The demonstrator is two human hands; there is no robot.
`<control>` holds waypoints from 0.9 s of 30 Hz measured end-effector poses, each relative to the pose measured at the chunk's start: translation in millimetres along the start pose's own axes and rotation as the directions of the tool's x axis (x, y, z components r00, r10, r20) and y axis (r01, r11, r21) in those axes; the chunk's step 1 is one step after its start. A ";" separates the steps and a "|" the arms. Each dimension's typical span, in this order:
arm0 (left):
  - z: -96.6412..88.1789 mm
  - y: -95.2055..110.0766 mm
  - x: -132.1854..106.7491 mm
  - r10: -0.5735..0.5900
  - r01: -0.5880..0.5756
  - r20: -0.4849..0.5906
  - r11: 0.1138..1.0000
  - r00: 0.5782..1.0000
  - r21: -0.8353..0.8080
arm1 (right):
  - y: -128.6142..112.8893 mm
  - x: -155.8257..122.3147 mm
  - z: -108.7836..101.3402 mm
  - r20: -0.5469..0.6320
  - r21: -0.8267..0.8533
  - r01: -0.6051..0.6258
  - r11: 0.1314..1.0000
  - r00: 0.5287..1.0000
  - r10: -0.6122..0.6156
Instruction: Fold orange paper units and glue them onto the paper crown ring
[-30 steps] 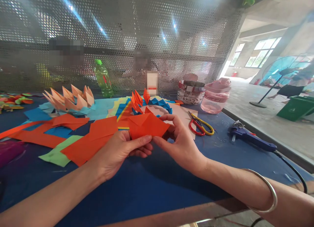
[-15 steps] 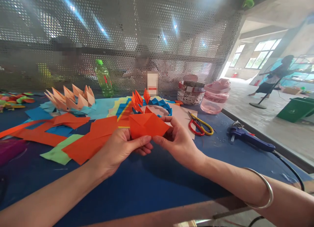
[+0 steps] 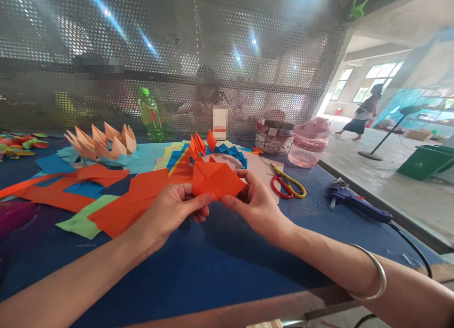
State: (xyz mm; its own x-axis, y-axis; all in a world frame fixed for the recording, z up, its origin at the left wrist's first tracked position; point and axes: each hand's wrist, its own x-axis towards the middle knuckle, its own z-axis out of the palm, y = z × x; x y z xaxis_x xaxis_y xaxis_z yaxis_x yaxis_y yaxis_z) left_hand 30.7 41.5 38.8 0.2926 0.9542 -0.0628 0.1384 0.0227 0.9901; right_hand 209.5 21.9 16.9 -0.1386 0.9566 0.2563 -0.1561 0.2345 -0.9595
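1. Perforated metal screen (image 3: 177, 49) rises behind a blue work table (image 3: 227, 276), with a pale concrete floor (image 3: 376, 186) and a green bin (image 3: 427, 162) off to the right.
2. Left hand (image 3: 170, 214) and right hand (image 3: 253, 210) hold a folded orange paper piece (image 3: 216, 179) between them, just above the table and in front of a ring.
3. Fingers (image 3: 187, 202) of the left hand curve beneath the piece's left side, with the thumb pressed along its lower edge. The right hand's fingers close on its right corner, and neither hand is open.
4. Done so far: the piece shows crisp creases and triangular facets. A ring of folded blue and orange paper units (image 3: 227, 151) has pointed orange tips on one side, and a crown of peach paper points (image 3: 101, 143) stands to the left.
5. Still flat: orange paper sheets (image 3: 106, 176) and a green paper sheet (image 3: 85, 224) lie unfolded, matte and thin.
6. Red-and-yellow-handled scissors (image 3: 285, 186) and a blue hot glue gun (image 3: 354, 202) lie on the table to the right, neither touched.
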 end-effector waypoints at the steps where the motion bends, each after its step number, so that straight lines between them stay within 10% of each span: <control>1: -0.1 -0.1 0.3 0.013 -0.013 0.011 1.000 1.000 0.005 | 0.1 0.4 -0.6 -0.003 -0.004 0.005 1.000 1.000 -0.005; 27: -8.4 -1.4 9.9 0.056 -0.057 0.010 0.997 0.998 0.053 | -2.2 0.9 -3.4 -0.028 -0.060 -0.068 0.996 0.997 0.067</control>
State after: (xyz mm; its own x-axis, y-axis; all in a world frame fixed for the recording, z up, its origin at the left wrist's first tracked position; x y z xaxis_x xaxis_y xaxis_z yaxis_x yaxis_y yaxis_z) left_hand 25.5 53.4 37.9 0.3096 0.9508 -0.0080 0.1717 -0.0476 0.9840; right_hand 213.0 22.7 18.8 -0.1207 0.9746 0.1885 -0.0870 0.1788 -0.9800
